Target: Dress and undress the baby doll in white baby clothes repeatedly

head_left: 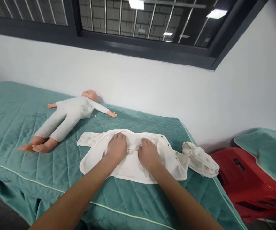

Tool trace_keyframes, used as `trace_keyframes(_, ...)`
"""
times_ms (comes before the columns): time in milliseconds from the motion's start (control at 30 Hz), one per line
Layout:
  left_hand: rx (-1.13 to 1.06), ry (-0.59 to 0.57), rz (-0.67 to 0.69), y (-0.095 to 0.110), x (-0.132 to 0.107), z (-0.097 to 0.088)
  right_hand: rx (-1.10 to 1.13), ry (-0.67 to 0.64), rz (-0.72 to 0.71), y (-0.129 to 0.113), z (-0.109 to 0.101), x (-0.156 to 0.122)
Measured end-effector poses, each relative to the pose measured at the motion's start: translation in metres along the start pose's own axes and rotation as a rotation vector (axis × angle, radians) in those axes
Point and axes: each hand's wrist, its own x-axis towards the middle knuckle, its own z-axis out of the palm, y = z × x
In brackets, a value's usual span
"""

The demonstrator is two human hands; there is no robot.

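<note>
Left grip [117, 148] and right grip [149, 154] rest on the white garment [133, 172]; I cannot tell whether they pinch it. Even, light pressure should keep it flat.

Place: probably a baby-care practice room
Doll [74, 107]: baby-shaped, lying on a green quilted cover [13, 111]
Garment [133, 159]: small, white, spread near the doll
Window [142, 27]: barred, dark-framed, reflecting bright rectangular panel lights [217, 13]
Wall [138, 84]: plain white
</note>
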Motion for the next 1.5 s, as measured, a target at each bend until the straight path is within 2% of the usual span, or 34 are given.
trace_keyframes(100, 0.009, 0.003, -0.091, -0.004, 0.011, 0.000, -0.019, -0.027, 0.164, -0.006, 0.005, 0.013)
trace_keyframes(200, -0.015, 0.012, -0.158, -0.004, 0.019, -0.001, -0.017, -0.046, 0.251, -0.007, 0.008, 0.026)
trace_keyframes(333, -0.035, 0.090, -0.151, -0.002, 0.031, 0.004, 0.025, 0.045, 0.358, -0.001, 0.014, 0.035)
trace_keyframes(500, -0.003, 0.139, -0.081, -0.009, 0.059, 0.013, 0.002, 0.126, 0.371, 0.014, 0.018, 0.047)
trace_keyframes(667, 0.001, 0.154, 0.002, -0.015, 0.099, 0.020, -0.049, 0.160, 0.380, 0.036, 0.018, 0.075)
trace_keyframes(800, -0.034, 0.162, -0.015, -0.016, 0.120, 0.027, -0.084, 0.178, 0.344, 0.051, 0.024, 0.092)
trace_keyframes(933, -0.053, 0.204, -0.036, -0.018, 0.126, 0.034, -0.070, 0.230, 0.292, 0.057, 0.031, 0.096)
trace_keyframes(1000, -0.060, 0.173, -0.039, -0.019, 0.127, 0.036, -0.043, 0.235, 0.283, 0.058, 0.034, 0.096)
trace_keyframes(1200, -0.083, -0.036, -0.054, -0.023, 0.132, 0.035, 0.011, 0.075, 0.326, 0.057, 0.041, 0.101)
trace_keyframes(1333, -0.080, -0.051, -0.061, -0.022, 0.133, 0.032, 0.022, -0.040, 0.356, 0.057, 0.038, 0.105)
trace_keyframes(1500, -0.070, -0.045, -0.081, -0.019, 0.129, 0.031, 0.038, -0.047, 0.363, 0.056, 0.034, 0.106)
